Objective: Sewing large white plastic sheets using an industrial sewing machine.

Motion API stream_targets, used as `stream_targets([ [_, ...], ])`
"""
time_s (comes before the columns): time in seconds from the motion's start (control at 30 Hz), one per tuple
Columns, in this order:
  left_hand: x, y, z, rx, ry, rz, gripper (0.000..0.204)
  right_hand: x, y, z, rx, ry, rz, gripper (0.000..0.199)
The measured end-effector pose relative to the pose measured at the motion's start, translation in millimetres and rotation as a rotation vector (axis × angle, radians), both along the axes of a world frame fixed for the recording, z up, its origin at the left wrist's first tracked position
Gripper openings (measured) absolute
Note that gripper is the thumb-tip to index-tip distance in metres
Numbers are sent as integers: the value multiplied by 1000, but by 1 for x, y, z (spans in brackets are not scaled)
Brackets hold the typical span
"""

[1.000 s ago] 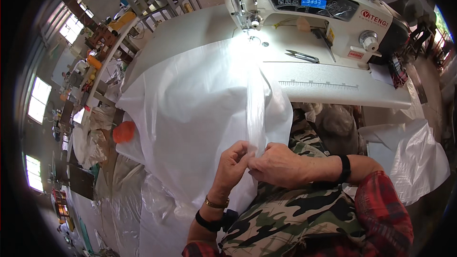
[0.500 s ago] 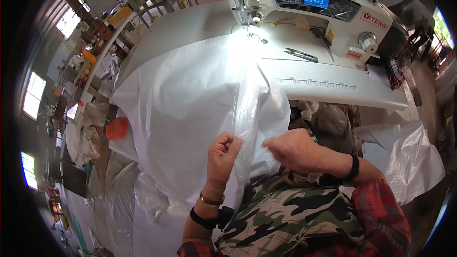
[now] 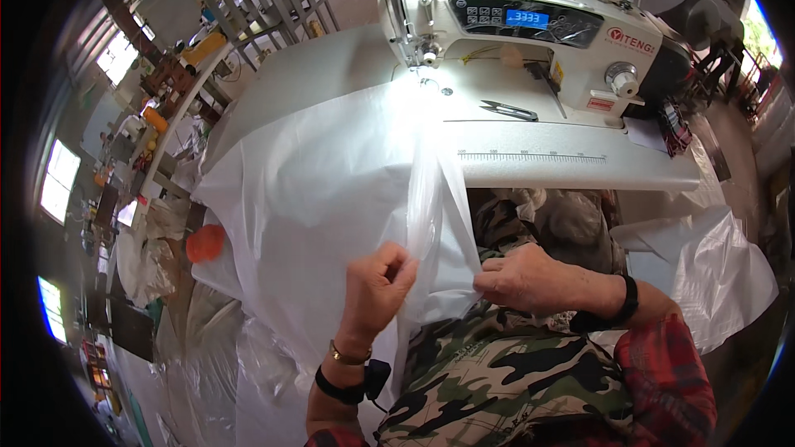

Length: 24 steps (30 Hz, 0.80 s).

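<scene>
A large sheet of thin white fabric (image 3: 315,182) lies over the sewing table and hangs down onto my lap. My left hand (image 3: 377,285) pinches its near edge at the lower middle, a gold bracelet and a black band on the wrist. My right hand (image 3: 530,280) grips the same edge a little to the right, a black wristband on it. Between the hands a narrow fold of the fabric (image 3: 426,199) runs up toward the needle of the white sewing machine (image 3: 530,25) at the top.
Small thread snips (image 3: 507,109) lie on the machine bed, above a printed ruler strip (image 3: 530,157) on the white table (image 3: 306,74). More white fabric (image 3: 712,273) is heaped at the right. An orange object (image 3: 204,242) sits at the left, with clear plastic piled below it.
My two hands, close together a second ago, have moved apart along the fabric's near edge, the left one lower and to the left, the right one to the right.
</scene>
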<state>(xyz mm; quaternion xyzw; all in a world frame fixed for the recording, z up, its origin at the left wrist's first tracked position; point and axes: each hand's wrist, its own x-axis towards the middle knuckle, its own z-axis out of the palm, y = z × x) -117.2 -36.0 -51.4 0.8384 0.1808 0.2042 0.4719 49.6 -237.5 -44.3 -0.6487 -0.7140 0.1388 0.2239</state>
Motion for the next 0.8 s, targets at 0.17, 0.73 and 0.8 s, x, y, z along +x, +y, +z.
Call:
stream_targets([
  [0.17, 16, -22, 0, 132, -53, -118, 15, -16, 24, 28, 67, -25, 163, 14],
  [0.73, -1, -8, -28, -776, -114, -97, 10, -49, 62, 14, 122, -273, 258, 12],
  [0.8, -3, -5, -23, -684, -89, -28, 9, -41, 69, 8, 151, -219, 303, 13],
])
